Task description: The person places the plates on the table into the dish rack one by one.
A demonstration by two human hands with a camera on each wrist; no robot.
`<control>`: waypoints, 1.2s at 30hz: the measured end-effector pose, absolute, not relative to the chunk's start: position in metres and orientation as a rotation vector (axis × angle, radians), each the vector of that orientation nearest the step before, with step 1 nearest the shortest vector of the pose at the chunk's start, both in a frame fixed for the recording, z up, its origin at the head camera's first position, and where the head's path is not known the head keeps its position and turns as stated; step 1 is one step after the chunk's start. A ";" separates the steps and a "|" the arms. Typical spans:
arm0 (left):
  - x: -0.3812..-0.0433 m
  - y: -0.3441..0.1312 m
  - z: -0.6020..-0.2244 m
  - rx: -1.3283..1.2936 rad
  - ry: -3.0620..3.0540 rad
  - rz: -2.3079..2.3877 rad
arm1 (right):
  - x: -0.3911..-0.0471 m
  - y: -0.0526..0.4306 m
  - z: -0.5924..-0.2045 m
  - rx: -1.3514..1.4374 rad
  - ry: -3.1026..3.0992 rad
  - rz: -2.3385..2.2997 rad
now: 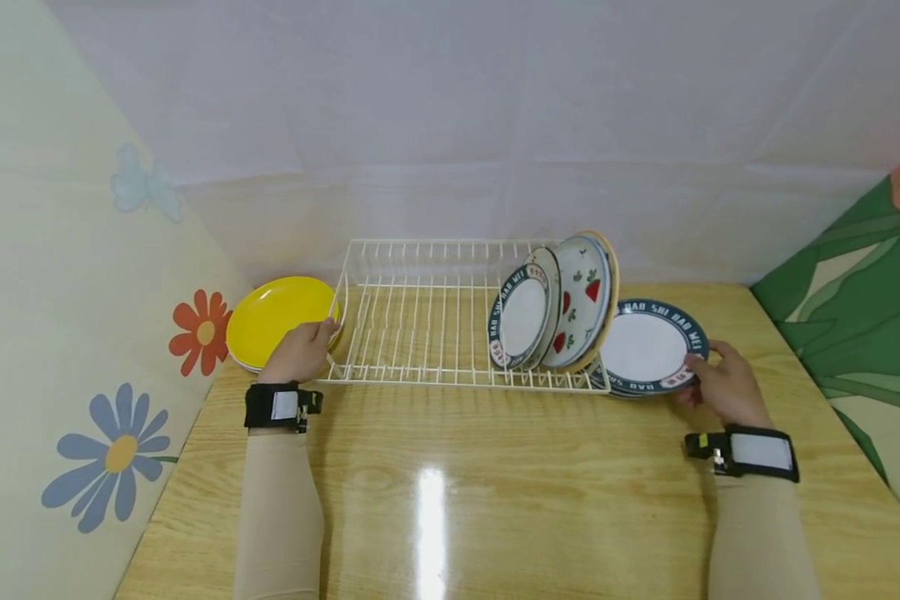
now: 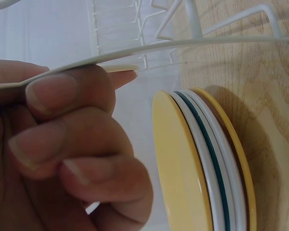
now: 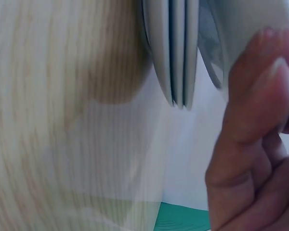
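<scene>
A white wire dish rack [image 1: 450,384] stands on the table, and my left hand [image 1: 297,352] grips the wire at its left end. In the left wrist view that hand's fingers [image 2: 94,137] curl against the wire. At the rack's right end lean a blue-rimmed plate [image 1: 525,318], a strawberry-patterned plate [image 1: 583,287] and others partly hidden behind them. Right of the rack, my right hand [image 1: 727,387] pinches the edge of a white plate with a lettered blue rim [image 1: 648,344]. The right wrist view shows this plate [image 3: 253,21] tipped apart from several stacked plates [image 3: 176,53].
Left of the rack lies a stack with a yellow plate [image 1: 277,321] on top; the left wrist view shows white and green edges in the stack [image 2: 216,163]. A pale cloth [image 1: 457,125] hangs behind. Printed side panels [image 1: 862,333] flank the wooden table [image 1: 555,492].
</scene>
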State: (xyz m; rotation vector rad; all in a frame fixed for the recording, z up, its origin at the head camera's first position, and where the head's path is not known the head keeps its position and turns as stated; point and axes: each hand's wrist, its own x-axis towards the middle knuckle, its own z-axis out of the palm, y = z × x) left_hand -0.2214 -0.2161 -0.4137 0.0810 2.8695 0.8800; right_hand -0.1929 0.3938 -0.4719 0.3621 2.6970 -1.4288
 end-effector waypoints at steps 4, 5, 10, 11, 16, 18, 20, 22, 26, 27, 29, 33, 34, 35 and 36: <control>-0.222 -0.216 -0.413 0.087 2.859 0.886 | -0.188 0.397 -0.468 0.393 2.755 -1.526; -0.222 -0.216 -0.412 0.088 2.854 0.890 | -0.187 0.399 -0.465 0.416 2.764 -1.553; -0.224 -0.215 -0.411 0.097 2.855 0.888 | -0.180 0.398 -0.447 0.599 2.659 -1.924; -0.225 -0.214 -0.411 0.094 2.856 0.886 | -0.179 0.397 -0.442 0.645 2.606 -2.041; -0.227 -0.212 -0.411 0.073 2.844 0.885 | -0.169 0.385 -0.415 0.792 2.327 -2.516; -0.227 -0.211 -0.412 0.075 2.844 0.879 | -0.164 0.380 -0.406 0.813 2.261 -2.612; -0.227 -0.210 -0.412 0.077 2.844 0.873 | -0.160 0.375 -0.398 0.805 2.209 -2.707; -0.227 -0.209 -0.413 0.083 2.845 0.869 | -0.157 0.369 -0.391 0.797 2.169 -2.788; -0.226 -0.210 -0.413 0.087 2.846 0.858 | -0.157 0.354 -0.374 0.729 2.167 -2.895; -0.226 -0.211 -0.413 0.082 2.845 0.855 | -0.157 0.350 -0.369 0.706 2.184 -2.890; -0.225 -0.212 -0.413 0.069 2.843 0.851 | -0.158 0.341 -0.359 0.637 2.232 -2.874; -0.224 -0.215 -0.413 0.049 2.836 0.847 | -0.163 0.321 -0.337 0.479 2.344 -2.810; -0.223 -0.215 -0.413 0.048 2.836 0.846 | -0.165 0.316 -0.332 0.428 2.367 -2.799; -0.223 -0.215 -0.413 0.047 2.836 0.847 | -0.166 0.310 -0.328 0.392 2.404 -2.768; -0.222 -0.216 -0.413 0.048 2.833 0.850 | -0.168 0.304 -0.324 0.352 2.438 -2.738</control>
